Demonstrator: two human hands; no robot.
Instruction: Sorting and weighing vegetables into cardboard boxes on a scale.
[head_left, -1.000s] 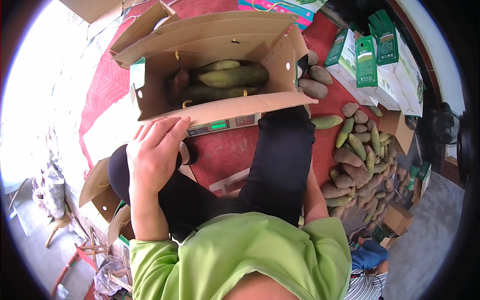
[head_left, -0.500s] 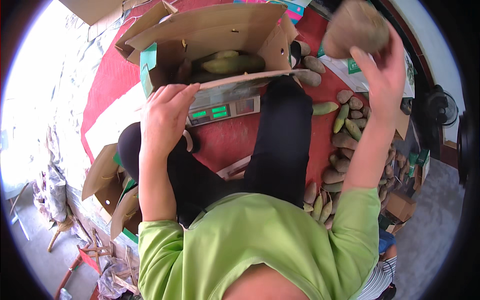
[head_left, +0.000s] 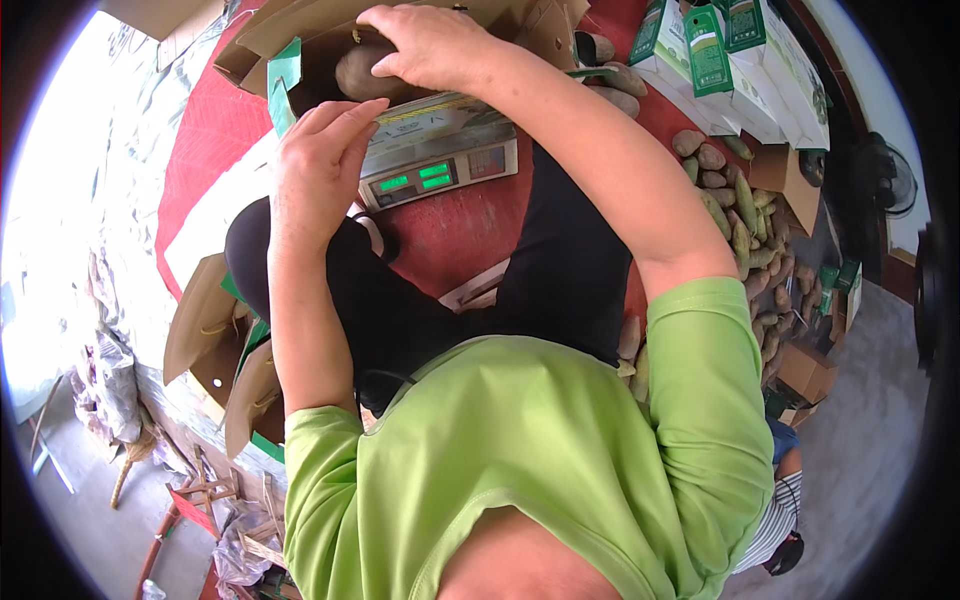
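A brown cardboard box (head_left: 300,35) sits on a weighing scale (head_left: 440,165) with a green lit display, on a red mat. My right hand (head_left: 425,45) reaches into the box, closed over a brown rounded root (head_left: 362,72). My left hand (head_left: 320,165) rests with fingers apart against the box's near flap and touches its edge.
A heap of brown and green roots (head_left: 745,225) lies on the mat to the right. Green and white cartons (head_left: 745,65) stand at the far right. Flattened cardboard boxes (head_left: 215,335) lie at the left. My black-trousered legs cross the red mat (head_left: 215,140).
My right hand has brought the brown root from high on the right down into the box. The left hand stays at the box's near flap.
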